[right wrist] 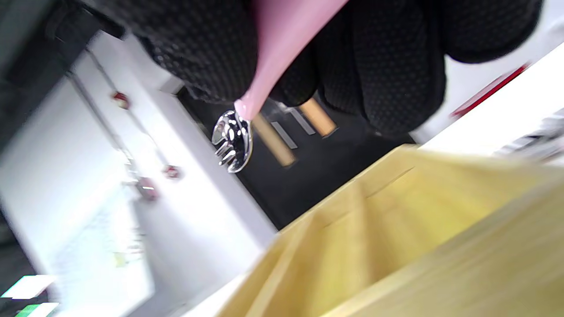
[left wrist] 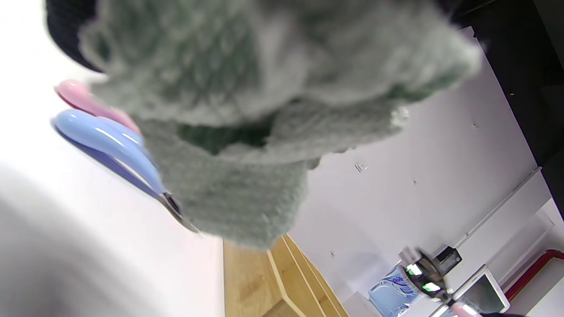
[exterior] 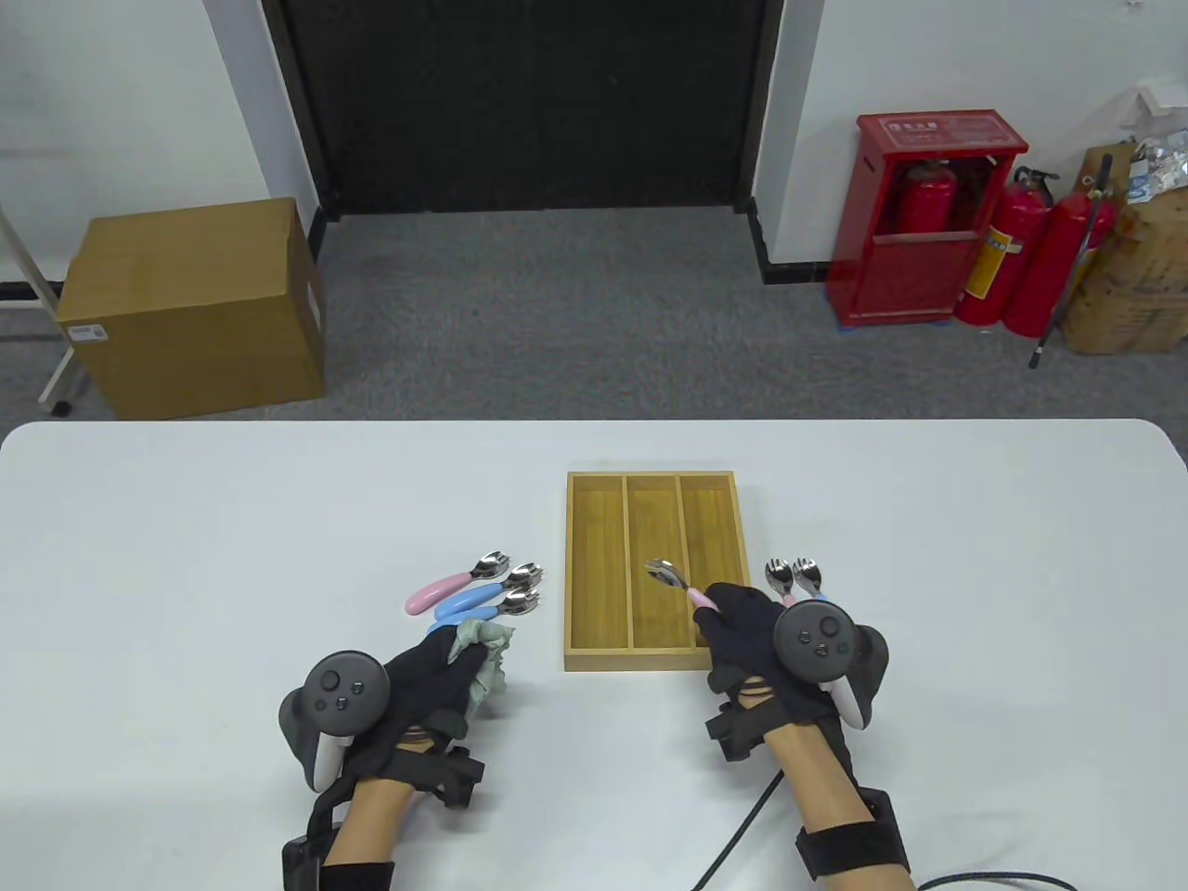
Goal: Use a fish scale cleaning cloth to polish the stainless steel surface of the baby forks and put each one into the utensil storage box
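Observation:
My right hand (exterior: 733,617) grips a pink-handled baby fork (exterior: 676,582) by its handle, with the steel head hanging over the middle compartment of the wooden utensil storage box (exterior: 653,661). The right wrist view shows the pink handle (right wrist: 282,48) between gloved fingers (right wrist: 396,66) and the shiny head (right wrist: 231,141) above the box (right wrist: 396,246). My left hand (exterior: 445,673) holds the bunched grey-green cleaning cloth (exterior: 483,654), which fills the left wrist view (left wrist: 246,114). Three forks (exterior: 483,594), pink and blue, lie left of the box. Two forks (exterior: 794,577) lie right of it.
The box's three compartments hold nothing that I can see. Beyond the far table edge (exterior: 594,422) are a cardboard carton (exterior: 190,306), a red extinguisher cabinet (exterior: 919,223) and loose extinguishers (exterior: 1039,260). A cable (exterior: 742,826) trails by my right wrist.

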